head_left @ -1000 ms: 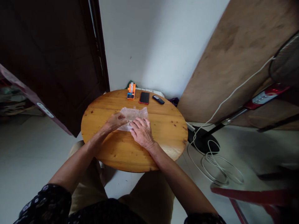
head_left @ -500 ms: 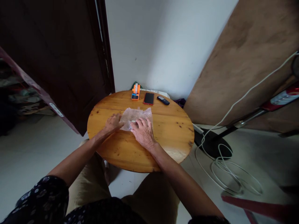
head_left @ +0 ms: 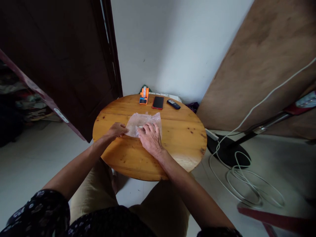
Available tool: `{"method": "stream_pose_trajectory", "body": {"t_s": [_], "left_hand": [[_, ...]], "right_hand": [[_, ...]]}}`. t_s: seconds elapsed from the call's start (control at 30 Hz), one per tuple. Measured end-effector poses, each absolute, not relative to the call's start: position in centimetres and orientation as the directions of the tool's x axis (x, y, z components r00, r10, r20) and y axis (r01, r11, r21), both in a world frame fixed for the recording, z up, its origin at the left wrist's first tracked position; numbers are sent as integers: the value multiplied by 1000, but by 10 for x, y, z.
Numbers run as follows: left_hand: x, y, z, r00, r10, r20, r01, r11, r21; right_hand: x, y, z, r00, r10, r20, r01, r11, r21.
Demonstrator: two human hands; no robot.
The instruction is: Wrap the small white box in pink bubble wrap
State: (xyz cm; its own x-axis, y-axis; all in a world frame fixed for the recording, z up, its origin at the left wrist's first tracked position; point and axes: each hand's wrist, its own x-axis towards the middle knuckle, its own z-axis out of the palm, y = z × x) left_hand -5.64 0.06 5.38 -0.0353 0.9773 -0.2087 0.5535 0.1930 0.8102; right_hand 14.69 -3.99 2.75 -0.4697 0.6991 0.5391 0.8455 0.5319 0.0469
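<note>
A sheet of clear bubble wrap [head_left: 142, 118] lies on the round wooden table [head_left: 180, 138], its edges slightly raised. My left hand [head_left: 117, 129] is closed at the sheet's left edge, pinching the near corner between thumb and fingers. From the right, my right hand [head_left: 151, 139] rests on the sheet with bent fingers, pressing down on the wrap. Something small and pale shows beside its thumb, mostly covered by the fingers and the plastic; I cannot make out what it is.
Toward the wall stand an orange tape dispenser [head_left: 144, 95], a red-edged smartphone [head_left: 158, 102] and a dark keypad phone [head_left: 173, 104]. A dark door [head_left: 61, 65] is at left. On the floor at right are a black stand base [head_left: 230, 153] and a coiled white cable [head_left: 243, 184].
My left hand has drawn slightly left, its fingers now closed on the wrap's edge instead of spread over it. My right hand stays almost in place.
</note>
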Motion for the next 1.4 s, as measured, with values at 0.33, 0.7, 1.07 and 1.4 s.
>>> {"method": "stream_pose_trajectory", "body": {"t_s": [0.33, 0.7, 1.07, 1.4], "left_hand": [[-6, -3, 66, 78, 970, -231, 42, 228, 973], [6, -8, 78, 184, 955, -231, 308, 167, 937], [25, -22, 88, 211, 977, 16, 900, -201, 387], [10, -14, 67, 396, 878, 268, 803, -473, 364]], "right_hand": [[152, -43, 35, -497, 705, 506, 816, 577, -2], [156, -41, 31, -384, 703, 598, 782, 592, -194], [182, -35, 41, -183, 747, 639, 819, 475, -322], [220, -19, 57, 207, 978, -37, 735, -180, -654]]}}
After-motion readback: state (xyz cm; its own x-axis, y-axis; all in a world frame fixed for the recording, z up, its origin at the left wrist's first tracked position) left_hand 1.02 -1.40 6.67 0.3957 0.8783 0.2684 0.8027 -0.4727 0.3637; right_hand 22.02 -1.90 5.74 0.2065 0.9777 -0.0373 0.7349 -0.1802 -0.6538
